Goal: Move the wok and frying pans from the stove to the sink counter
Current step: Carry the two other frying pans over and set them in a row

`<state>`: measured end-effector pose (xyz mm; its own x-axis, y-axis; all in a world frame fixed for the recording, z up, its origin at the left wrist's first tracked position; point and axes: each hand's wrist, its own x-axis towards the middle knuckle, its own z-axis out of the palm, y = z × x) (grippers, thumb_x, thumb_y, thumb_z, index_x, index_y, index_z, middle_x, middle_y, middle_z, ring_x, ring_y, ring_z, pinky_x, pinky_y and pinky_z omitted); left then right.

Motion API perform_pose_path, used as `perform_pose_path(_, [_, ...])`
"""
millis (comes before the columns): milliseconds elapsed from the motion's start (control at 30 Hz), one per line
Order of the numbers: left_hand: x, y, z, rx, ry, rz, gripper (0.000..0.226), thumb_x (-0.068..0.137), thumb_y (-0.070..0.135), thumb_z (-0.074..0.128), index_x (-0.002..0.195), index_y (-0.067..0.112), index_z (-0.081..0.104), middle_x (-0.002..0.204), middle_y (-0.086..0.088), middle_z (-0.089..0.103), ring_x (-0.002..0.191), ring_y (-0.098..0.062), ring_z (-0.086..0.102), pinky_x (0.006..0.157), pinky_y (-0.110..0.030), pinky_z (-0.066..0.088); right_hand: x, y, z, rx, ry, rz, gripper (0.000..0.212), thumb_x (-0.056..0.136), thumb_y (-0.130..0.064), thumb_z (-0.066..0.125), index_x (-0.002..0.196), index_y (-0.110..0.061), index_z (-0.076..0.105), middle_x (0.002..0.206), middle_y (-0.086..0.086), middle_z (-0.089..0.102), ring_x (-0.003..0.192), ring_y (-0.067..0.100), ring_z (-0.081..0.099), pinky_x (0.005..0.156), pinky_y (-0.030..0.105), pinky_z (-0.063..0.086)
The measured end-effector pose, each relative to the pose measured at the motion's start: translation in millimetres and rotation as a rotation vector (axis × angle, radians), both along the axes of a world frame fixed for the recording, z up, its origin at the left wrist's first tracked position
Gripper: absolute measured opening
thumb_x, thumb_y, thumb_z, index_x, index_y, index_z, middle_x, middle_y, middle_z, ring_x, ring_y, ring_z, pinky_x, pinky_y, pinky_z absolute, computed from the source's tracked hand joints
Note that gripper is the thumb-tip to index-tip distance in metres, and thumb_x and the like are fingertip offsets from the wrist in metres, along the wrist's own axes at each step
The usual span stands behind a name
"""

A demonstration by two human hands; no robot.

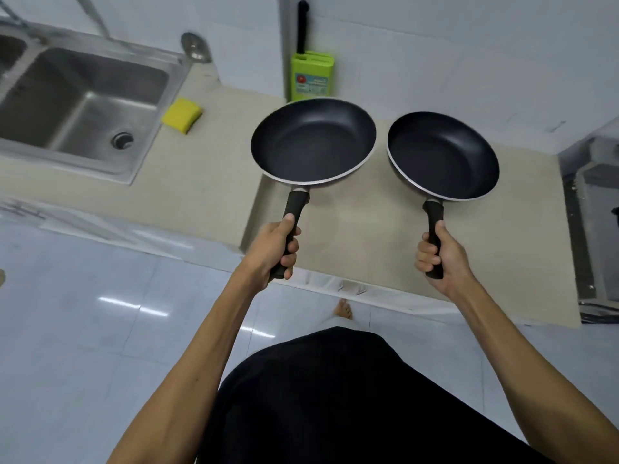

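I hold two dark non-stick frying pans over the beige counter (207, 195). My left hand (274, 249) grips the black handle of the larger frying pan (313, 140), which hangs over the counter's middle. My right hand (438, 252) grips the handle of the smaller frying pan (442, 155), just to the right of the first. Both pans are level and empty. The steel sink (83, 105) lies at the far left. Only an edge of the stove (596, 209) shows at the far right. No wok is in view.
A yellow sponge (182, 115) lies beside the sink's right rim. A green knife block (311, 77) with a black handle sticking up stands against the tiled wall behind the larger pan. White floor tiles and my foot (343, 309) are below the counter edge.
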<state>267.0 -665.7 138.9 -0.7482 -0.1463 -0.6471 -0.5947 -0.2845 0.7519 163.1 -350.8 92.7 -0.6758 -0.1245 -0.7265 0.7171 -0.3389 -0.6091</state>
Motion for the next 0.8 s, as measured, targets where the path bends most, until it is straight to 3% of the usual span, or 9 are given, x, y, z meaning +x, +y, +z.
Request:
perform_pose_path(433, [159.3, -164.2, 8.3, -0.062, 0.13, 0.292, 0.038, 0.105, 0.047, 0.043, 0.097, 0.011, 0.055, 0.053, 0.006, 0.041, 0.037, -0.01, 0.033, 0.035, -0.022, 0.036, 101.6, -181.6, 16.8, 0.068, 0.105, 0.319, 0.043, 0.104, -0.053, 0.045, 0.084, -0.015, 0.05, 0.047, -0.005, 0.035, 0.03, 0.006, 0.027, 0.03, 0.019, 0.024])
perform_pose_path(800, [194.2, -276.4, -4.7, -0.071, 0.157, 0.521, 0.04, 0.105, 0.047, 0.045, 0.098, 0.009, 0.055, 0.056, 0.005, 0.044, 0.038, -0.01, 0.036, 0.035, -0.023, 0.039, 83.6, -318.8, 12.8, 0.121, 0.147, 0.623, 0.042, 0.103, -0.052, 0.049, 0.083, -0.015, 0.052, 0.051, -0.003, 0.034, 0.031, 0.007, 0.027, 0.03, 0.021, 0.026])
